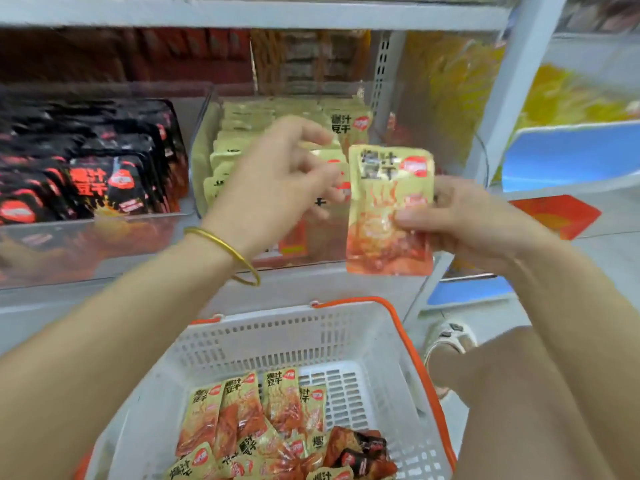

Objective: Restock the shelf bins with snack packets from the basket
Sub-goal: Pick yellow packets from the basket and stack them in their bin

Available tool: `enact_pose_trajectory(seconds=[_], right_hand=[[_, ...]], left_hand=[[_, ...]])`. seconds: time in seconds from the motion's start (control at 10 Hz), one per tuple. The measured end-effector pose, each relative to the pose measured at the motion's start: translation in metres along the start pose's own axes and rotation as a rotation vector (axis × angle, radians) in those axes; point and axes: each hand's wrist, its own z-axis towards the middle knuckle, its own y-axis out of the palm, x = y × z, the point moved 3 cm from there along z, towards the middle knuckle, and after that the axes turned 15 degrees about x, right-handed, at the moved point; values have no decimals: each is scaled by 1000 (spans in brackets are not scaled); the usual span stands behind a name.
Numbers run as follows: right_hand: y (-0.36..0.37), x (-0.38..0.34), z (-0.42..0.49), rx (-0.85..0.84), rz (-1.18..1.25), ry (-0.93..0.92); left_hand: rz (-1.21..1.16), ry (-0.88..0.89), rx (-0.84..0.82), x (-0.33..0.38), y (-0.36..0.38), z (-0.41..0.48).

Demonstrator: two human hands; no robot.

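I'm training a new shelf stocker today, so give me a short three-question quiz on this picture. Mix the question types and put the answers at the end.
1. True or false: the right hand holds a black packet.
2. On which side of the black packets is the bin of gold ones? A) left B) right C) underneath
3. Fill in: the white basket has an ___ handle.
Key: 1 false, its fingers pinch a gold packet; 2 B; 3 orange.
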Motion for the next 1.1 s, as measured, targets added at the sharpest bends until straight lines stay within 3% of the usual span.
enact_pose_trajectory(seconds=[0.1, 0.2, 0.3, 0.4, 0.6, 0.7, 0.9, 1.0, 1.1], right_hand=[[-30, -32, 33, 274, 73, -108], [-29, -41, 89, 438, -166, -162], [-15, -23, 156, 468, -470, -52], [-5, 5, 195, 416, -538, 0], [-1, 19, 230, 503, -746, -30], [12, 15, 240, 460, -641, -50], [11, 3, 217, 430, -804, -40], [5, -32, 176, 451, -813, -146], [3, -62, 97, 426, -635, -276]], left_hand=[[240, 246, 115, 18, 1, 34], [741, 345, -70, 3, 15, 55], [1032, 334, -264, -19, 28, 61], [1109, 296, -323, -30, 30, 62], [1092, 290, -323, -34, 29, 65], [1090, 289, -320, -36, 29, 66], [1042, 308, -279, -35, 28, 66], [900, 410, -137, -24, 21, 55], [637, 647, 28, -5, -2, 18]])
